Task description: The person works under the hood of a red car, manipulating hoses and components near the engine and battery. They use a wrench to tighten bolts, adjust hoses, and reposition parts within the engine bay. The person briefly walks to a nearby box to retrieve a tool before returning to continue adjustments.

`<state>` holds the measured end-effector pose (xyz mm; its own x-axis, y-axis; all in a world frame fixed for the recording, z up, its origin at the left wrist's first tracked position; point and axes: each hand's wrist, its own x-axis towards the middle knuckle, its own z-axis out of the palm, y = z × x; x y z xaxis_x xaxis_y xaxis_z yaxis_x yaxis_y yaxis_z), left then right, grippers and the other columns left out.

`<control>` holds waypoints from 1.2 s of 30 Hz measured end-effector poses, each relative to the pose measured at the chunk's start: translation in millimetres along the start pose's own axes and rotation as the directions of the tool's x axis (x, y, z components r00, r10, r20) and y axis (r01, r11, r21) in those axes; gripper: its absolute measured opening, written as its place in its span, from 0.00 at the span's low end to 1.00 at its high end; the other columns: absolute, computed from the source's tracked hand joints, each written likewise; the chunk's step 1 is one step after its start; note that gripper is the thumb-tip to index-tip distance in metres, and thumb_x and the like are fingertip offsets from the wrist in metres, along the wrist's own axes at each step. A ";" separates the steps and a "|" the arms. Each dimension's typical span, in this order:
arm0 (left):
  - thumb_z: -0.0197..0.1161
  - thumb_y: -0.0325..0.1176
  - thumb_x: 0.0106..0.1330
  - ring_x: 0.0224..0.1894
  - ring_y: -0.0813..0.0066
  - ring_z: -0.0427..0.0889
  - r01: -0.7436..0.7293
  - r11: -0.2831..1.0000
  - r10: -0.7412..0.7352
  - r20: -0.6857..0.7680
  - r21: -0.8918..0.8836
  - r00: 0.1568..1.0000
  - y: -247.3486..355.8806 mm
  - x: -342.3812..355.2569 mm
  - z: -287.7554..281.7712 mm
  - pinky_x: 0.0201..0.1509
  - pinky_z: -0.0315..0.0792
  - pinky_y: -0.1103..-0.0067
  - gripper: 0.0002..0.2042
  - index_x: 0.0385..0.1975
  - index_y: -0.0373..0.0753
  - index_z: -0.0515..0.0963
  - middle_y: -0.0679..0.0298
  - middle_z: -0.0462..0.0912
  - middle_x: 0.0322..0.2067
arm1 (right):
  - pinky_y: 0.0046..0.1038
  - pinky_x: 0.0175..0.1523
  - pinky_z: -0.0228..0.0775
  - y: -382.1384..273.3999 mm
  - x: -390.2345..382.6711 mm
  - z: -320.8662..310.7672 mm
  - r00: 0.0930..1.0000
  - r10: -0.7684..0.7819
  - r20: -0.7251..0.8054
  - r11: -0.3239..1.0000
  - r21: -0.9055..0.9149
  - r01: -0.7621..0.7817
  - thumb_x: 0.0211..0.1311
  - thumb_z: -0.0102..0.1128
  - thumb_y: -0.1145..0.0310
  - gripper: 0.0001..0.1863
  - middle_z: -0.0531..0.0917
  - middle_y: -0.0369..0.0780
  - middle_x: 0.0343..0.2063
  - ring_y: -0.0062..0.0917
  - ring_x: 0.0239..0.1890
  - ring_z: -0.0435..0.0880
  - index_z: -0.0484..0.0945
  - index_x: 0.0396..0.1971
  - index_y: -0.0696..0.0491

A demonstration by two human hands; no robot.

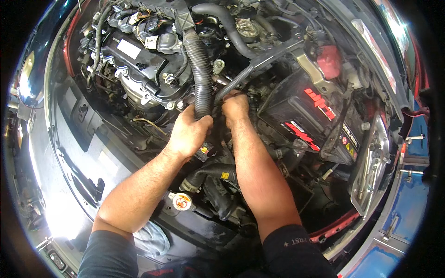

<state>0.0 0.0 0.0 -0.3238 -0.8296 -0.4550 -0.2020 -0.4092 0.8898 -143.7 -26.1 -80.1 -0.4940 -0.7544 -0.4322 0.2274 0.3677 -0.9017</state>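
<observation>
My left hand (190, 129) is closed around the lower end of a thick black corrugated hose (202, 78) beside the engine cover (139, 55). My right hand (235, 107) reaches in just right of it, below a thinner corrugated conduit (238, 78); its fingers are curled, their tips hidden, and what they hold is unclear. Both hands are deep in a car's engine bay, left of a black battery (301, 116) with red lettering.
A radiator cap (182, 201) and black hoses (206, 171) lie below my hands. A pale cloth (150, 238) rests on the front edge by my left forearm. The headlamp (371, 162) is at right, beside a blue cabinet (408, 199).
</observation>
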 end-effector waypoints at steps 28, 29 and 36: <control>0.58 0.29 0.58 0.32 0.75 0.75 0.003 0.999 -0.001 -0.035 0.055 0.999 3.4 -1.9 1.7 0.39 0.70 0.78 0.13 0.41 0.30 0.75 0.63 0.78 0.29 | 0.30 0.40 0.68 -12.1 -12.2 -4.0 0.997 -0.069 0.037 0.987 -0.140 0.073 0.63 0.54 0.75 0.08 0.83 0.39 0.29 0.25 0.32 0.79 0.81 0.36 0.61; 0.58 0.29 0.58 0.32 0.75 0.75 0.003 0.998 -0.001 -0.042 0.055 0.999 3.9 -2.6 2.1 0.39 0.70 0.78 0.13 0.40 0.30 0.75 0.63 0.78 0.29 | 0.30 0.43 0.69 -11.9 -11.3 -5.0 0.997 -0.032 0.069 0.972 -0.232 0.047 0.63 0.51 0.77 0.11 0.84 0.41 0.32 0.26 0.36 0.81 0.81 0.41 0.62; 0.58 0.29 0.58 0.32 0.75 0.75 -0.008 0.998 0.011 -0.039 0.068 0.999 4.7 -2.8 2.0 0.40 0.70 0.78 0.14 0.42 0.29 0.76 0.63 0.79 0.30 | 0.28 0.40 0.67 10.2 6.8 0.0 0.984 -0.164 0.077 0.984 -0.063 0.169 0.63 0.52 0.76 0.08 0.83 0.39 0.29 0.24 0.32 0.78 0.81 0.35 0.61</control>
<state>-1.9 1.2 5.4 -0.2897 -0.8482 -0.4434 -0.2620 -0.3753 0.8891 -144.8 -27.4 -92.2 -0.4583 -0.8441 -0.2784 0.0871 0.2691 -0.9592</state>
